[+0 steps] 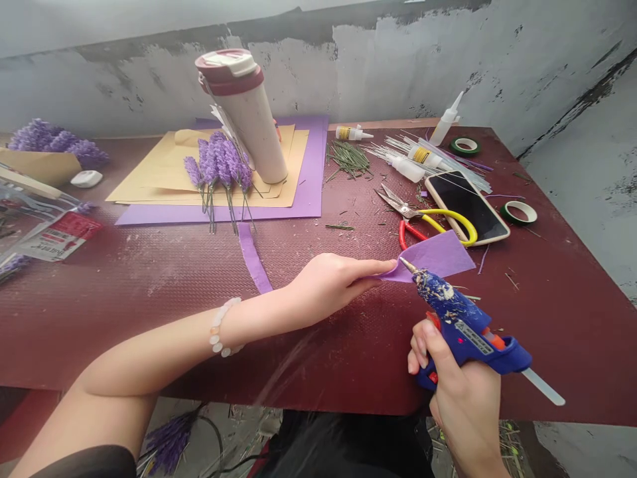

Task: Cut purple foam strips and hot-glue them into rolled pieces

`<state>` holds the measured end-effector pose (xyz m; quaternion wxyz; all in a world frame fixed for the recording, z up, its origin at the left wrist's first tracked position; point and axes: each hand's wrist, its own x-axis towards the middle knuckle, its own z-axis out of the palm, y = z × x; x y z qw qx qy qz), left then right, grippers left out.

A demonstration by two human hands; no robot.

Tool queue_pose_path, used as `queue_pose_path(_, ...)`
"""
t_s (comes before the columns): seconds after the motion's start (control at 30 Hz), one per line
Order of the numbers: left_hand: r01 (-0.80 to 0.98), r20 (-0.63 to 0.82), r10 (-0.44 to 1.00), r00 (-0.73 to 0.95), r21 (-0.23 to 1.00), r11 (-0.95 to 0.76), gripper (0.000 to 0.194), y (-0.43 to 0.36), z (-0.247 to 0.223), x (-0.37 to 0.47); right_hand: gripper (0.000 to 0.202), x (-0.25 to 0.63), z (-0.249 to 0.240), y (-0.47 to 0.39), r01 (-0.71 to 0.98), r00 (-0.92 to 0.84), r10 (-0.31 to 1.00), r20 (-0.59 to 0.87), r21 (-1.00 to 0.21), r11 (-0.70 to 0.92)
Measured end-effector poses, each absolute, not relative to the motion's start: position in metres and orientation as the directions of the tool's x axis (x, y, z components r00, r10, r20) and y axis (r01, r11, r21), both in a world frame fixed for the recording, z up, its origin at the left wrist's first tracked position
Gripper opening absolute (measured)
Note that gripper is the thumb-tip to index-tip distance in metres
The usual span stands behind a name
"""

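Observation:
My left hand (343, 282) reaches across the table and pinches the left end of a purple paper piece (440, 255) between its fingers. The paper's edge curls up beside the fingertips. In my right hand (460, 392) is a blue hot glue gun (452, 312), its front crusted with dried glue and a clear glue stick (545, 386) jutting from the back. The gun's nozzle points up and left, right at the paper by my left fingertips; whether it touches I cannot tell. A narrow purple strip (253, 260) lies on the table behind my left forearm.
Red-and-yellow-handled scissors (405, 211) and a phone (468, 206) lie just behind the paper. Further back are green wire stems (350, 158), glue bottles (445, 119) and green tape rolls (518, 212). Lavender stems (219, 162) and a tall tumbler (243, 113) rest on brown paper sheets (144, 182).

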<state>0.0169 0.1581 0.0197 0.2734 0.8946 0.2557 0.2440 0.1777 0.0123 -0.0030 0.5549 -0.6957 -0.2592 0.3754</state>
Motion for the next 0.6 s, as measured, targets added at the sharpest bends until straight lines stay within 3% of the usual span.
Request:
queue_pose_path(0.27, 0.347, 0.320, 0.586, 0.744, 0.564, -0.749, 0.031, 0.1588, 0.0211, 0.0162, 0.040, 0.1744, 0.0073, 0.0199, -0.207, 0.586, 0.758, -0.286, -0.958, -0.201)
queue_pose_path(0.6, 0.331, 0.352, 0.543, 0.762, 0.508, -0.795, 0.034, 0.1594, 0.0162, 0.0144, 0.037, 0.1812, 0.0021, 0.0162, -0.168, 0.576, 0.777, -0.253, -0.967, -0.190)
